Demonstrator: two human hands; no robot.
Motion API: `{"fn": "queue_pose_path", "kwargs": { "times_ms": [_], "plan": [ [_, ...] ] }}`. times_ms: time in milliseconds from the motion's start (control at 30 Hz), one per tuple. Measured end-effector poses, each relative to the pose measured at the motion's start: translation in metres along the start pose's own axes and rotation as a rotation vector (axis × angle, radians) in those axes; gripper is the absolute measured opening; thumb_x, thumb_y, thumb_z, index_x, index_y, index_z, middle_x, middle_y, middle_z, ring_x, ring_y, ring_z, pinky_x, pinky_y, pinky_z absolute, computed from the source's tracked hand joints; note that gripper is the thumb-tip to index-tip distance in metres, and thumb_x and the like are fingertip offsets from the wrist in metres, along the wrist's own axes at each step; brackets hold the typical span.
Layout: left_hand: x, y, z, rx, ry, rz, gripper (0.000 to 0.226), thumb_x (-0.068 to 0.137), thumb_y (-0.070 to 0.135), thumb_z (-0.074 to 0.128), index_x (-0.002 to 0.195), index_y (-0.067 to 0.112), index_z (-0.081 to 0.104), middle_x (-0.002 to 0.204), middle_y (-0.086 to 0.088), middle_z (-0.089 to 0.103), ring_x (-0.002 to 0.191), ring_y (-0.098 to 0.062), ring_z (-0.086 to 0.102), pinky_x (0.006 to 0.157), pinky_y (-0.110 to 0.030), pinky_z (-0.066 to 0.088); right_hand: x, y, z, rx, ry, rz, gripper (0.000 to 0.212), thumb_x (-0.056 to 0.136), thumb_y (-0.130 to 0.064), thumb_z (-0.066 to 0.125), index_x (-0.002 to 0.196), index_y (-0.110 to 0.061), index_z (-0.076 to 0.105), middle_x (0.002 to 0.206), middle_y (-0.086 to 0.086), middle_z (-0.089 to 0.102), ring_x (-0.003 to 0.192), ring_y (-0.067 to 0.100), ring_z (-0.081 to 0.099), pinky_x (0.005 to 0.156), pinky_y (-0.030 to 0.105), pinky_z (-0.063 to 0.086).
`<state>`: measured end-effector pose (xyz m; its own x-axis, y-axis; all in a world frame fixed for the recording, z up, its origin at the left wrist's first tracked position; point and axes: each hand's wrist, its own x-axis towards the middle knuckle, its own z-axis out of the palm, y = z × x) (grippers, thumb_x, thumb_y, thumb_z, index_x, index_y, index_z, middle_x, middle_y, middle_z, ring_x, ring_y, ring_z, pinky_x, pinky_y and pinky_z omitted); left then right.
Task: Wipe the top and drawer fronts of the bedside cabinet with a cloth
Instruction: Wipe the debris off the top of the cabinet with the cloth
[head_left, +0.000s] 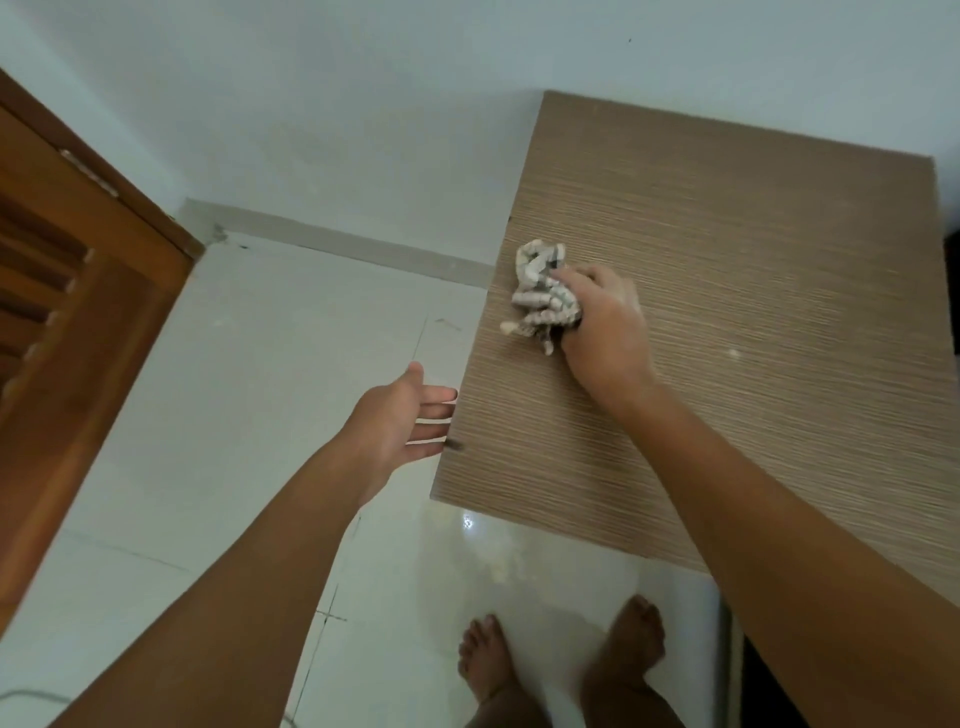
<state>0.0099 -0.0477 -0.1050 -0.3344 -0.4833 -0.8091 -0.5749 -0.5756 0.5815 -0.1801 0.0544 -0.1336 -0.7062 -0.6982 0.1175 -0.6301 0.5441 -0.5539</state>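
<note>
Standing at far left, a wooden door (78, 312) is seen. The left hand (400, 421) is held out with fingers straight, their tips hidden past the left edge of the cabinet (769, 270). The cloth (540, 296) is bunched on the cabinet top near that edge and is gripped by the right hand (605, 322).

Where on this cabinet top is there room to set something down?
The cabinet top is bare beyond and right of the right hand. It is crowded only near the left edge, where that hand grips the cloth, with the left hand alongside.
</note>
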Motion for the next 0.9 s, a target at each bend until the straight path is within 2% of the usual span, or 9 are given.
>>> {"fn": "queue_pose_path", "kwargs": {
  "times_ms": [133,267,333,433,533,600,700,833,900],
  "plan": [
    [-0.002,0.004,-0.006,-0.058,-0.032,-0.019,0.052,0.104,0.041,0.029,0.099,0.009,0.069,0.095,-0.011,0.072,0.089,-0.027,0.069,0.076,-0.036,0.055,-0.06,-0.026,0.006,0.0,-0.198,-0.288,0.044,0.075,-0.012,0.08,0.118,-0.013,0.07,0.121,0.01,0.065,0.111,0.03,0.056,0.091,0.042,0.048],
    [0.001,0.006,-0.01,0.106,-0.048,0.04,0.033,0.1,0.038,0.045,0.108,0.014,0.066,0.098,-0.004,0.075,0.086,-0.02,0.072,0.082,-0.037,0.055,-0.139,-0.038,0.0,0.032,-0.374,-0.439,0.057,0.066,-0.003,0.085,0.118,-0.019,0.07,0.123,0.001,0.066,0.106,0.019,0.058,0.088,0.027,0.049],
    [0.002,0.006,-0.008,0.257,-0.044,0.109,0.028,0.095,0.035,0.056,0.112,0.016,0.066,0.098,0.001,0.074,0.085,-0.015,0.072,0.081,-0.034,0.056,-0.168,-0.042,-0.004,0.088,-0.468,-0.468,0.055,0.067,0.0,0.081,0.117,-0.021,0.07,0.121,-0.004,0.066,0.103,0.017,0.058,0.084,0.027,0.054],
    [0.004,0.004,0.005,0.41,-0.025,0.223,0.033,0.09,0.035,0.064,0.118,0.018,0.065,0.095,0.007,0.069,0.084,-0.01,0.068,0.076,-0.027,0.055,-0.189,-0.041,-0.018,0.174,-0.543,-0.421,0.044,0.075,-0.017,0.072,0.118,-0.024,0.067,0.116,-0.007,0.065,0.1,0.014,0.058,0.083,0.027,0.054],
    [0.006,0.003,0.019,0.546,0.016,0.35,0.046,0.085,0.037,0.07,0.126,0.02,0.059,0.089,0.011,0.064,0.079,-0.004,0.063,0.062,-0.017,0.051,-0.185,-0.034,-0.04,0.331,-0.462,-0.263,0.047,0.08,-0.024,0.067,0.124,-0.036,0.057,0.122,-0.014,0.058,0.113,0.006,0.053,0.094,0.022,0.046],
    [0.008,0.001,0.029,0.57,0.057,0.393,0.05,0.081,0.039,0.073,0.125,0.021,0.059,0.087,0.01,0.064,0.078,-0.006,0.063,0.066,-0.024,0.053,-0.171,-0.024,-0.054,0.432,-0.33,-0.16,0.052,0.076,-0.013,0.071,0.123,-0.034,0.06,0.123,-0.012,0.06,0.117,0.006,0.054,0.098,0.024,0.044],
    [0.009,-0.002,0.044,0.628,0.139,0.421,0.052,0.079,0.046,0.071,0.124,0.024,0.056,0.089,0.013,0.06,0.08,-0.007,0.059,0.063,-0.024,0.044,-0.139,-0.006,-0.077,0.481,-0.164,-0.055,0.044,0.075,-0.01,0.064,0.113,-0.03,0.067,0.114,-0.012,0.065,0.109,0.005,0.06,0.093,0.023,0.046],
    [0.007,0.003,0.063,0.652,0.209,0.438,0.059,0.08,0.053,0.066,0.128,0.022,0.05,0.11,0.005,0.062,0.094,-0.016,0.058,0.078,-0.031,0.046,-0.099,0.025,-0.106,0.484,0.017,0.171,0.042,0.073,-0.012,0.054,0.103,-0.038,0.068,0.099,-0.021,0.067,0.095,-0.009,0.06,0.08,0.009,0.043],
    [0.006,0.009,0.071,0.671,0.24,0.449,0.065,0.08,0.055,0.065,0.132,0.019,0.047,0.121,0.0,0.061,0.105,-0.022,0.059,0.09,-0.038,0.049,-0.085,0.041,-0.119,0.507,0.079,0.234,0.042,0.078,-0.009,0.054,0.098,-0.043,0.07,0.094,-0.019,0.071,0.092,-0.004,0.064,0.079,0.013,0.048]
  ]
}}
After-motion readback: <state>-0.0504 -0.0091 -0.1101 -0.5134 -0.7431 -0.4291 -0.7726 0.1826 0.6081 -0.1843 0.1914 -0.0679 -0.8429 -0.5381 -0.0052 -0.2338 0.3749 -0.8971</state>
